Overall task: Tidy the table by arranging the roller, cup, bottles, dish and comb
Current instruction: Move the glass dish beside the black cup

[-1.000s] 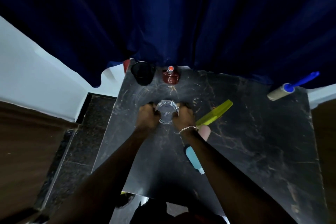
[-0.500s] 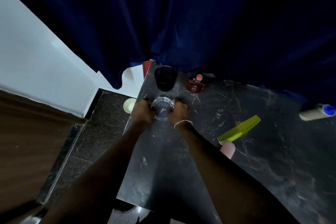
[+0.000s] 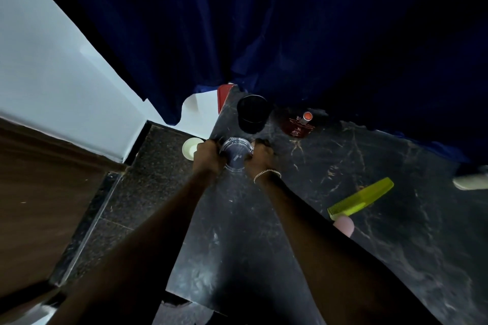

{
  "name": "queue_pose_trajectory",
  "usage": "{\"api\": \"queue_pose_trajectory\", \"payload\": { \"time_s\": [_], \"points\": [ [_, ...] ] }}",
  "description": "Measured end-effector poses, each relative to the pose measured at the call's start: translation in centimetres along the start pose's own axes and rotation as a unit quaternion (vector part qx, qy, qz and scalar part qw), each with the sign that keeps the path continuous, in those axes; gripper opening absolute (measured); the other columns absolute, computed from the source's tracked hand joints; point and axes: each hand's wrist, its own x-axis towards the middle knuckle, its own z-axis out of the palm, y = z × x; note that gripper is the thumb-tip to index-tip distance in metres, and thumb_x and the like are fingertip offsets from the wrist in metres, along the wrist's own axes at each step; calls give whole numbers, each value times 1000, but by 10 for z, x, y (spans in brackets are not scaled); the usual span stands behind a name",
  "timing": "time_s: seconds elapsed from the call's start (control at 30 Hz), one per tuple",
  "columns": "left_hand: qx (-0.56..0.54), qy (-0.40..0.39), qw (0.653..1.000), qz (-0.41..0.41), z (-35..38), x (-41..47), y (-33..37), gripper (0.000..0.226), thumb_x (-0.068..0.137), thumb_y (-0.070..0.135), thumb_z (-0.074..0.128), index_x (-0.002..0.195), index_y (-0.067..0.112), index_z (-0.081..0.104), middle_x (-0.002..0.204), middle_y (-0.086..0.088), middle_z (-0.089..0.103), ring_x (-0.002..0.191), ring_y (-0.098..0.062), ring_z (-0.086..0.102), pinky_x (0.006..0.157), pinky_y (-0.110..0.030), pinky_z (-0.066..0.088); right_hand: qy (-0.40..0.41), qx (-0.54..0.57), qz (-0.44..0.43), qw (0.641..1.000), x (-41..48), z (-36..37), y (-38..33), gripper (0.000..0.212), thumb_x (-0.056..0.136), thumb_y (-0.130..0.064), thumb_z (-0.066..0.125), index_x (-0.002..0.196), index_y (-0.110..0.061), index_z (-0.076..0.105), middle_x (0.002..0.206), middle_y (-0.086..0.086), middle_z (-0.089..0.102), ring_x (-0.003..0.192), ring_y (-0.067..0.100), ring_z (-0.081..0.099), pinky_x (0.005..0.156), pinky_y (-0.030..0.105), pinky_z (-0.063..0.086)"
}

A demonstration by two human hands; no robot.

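A clear glass dish [image 3: 235, 152] sits near the far left edge of the black marble table [image 3: 396, 232]. My left hand [image 3: 207, 157] grips its left side and my right hand [image 3: 261, 157] grips its right side. Just behind the dish stands a black cup [image 3: 253, 113]. To the cup's right is a small dark red bottle [image 3: 298, 126] with an orange cap. A yellow-green comb [image 3: 360, 199] lies on the table at the right. A pale pink bottle end [image 3: 344, 225] shows beside my right forearm. The roller's white end [image 3: 471, 181] pokes in at the right edge.
A dark blue curtain [image 3: 264, 34] hangs along the table's back edge. A red object [image 3: 221, 96] sits at the table's far left corner. On the dark floor left of the table lies a small white round thing [image 3: 190, 147]. A white wall stands at the left.
Both hands have carried the glass dish left and further back, toward the black cup and the table's left edge. The view has swung left, so the comb and roller now appear further right.
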Motion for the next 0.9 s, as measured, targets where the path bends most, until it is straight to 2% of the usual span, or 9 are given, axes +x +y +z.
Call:
{"api": "queue_pose_trajectory", "payload": {
  "time_s": [0.23, 0.57, 0.73, 0.9],
  "points": [
    [5, -1, 1000, -24, 7, 10, -11, 28, 76, 22, 68, 101, 9, 73, 95, -17, 75, 95, -38, 71, 82, -45, 59, 0, -12, 2, 1000, 1, 1, 0, 34, 83, -19, 55, 116, -10, 57, 123, 16, 58, 111, 39, 60, 90, 41, 49],
    [-19, 16, 999, -33, 2, -4, -1, 34, 84, 9, 67, 116, -1, 67, 110, -27, 70, 110, -47, 63, 93, -51, 53, 1, -12, -17, 1000, 0, 4, 3, 35, 90, -22, 53, 124, -15, 58, 127, 13, 60, 116, 35, 60, 92, 42, 48],
    [-44, 19, 998, -35, -7, -21, 0, 31, 89, 23, 69, 113, 3, 71, 107, -25, 72, 108, -46, 65, 90, -48, 54, -19, 98, -10, 995, 5, 3, 14, 35, 94, -28, 56, 125, -13, 60, 128, 14, 61, 120, 32, 57, 101, 38, 45],
    [-69, 24, 997, -28, -11, -47, -5, 44, 91, 41, 70, 111, 2, 66, 108, -24, 71, 106, -43, 65, 86, -42, 51, -46, 176, -19, 983, -14, -11, 28, 44, 98, -32, 53, 137, -13, 53, 133, 14, 60, 123, 29, 56, 99, 29, 42]
  ]
}}
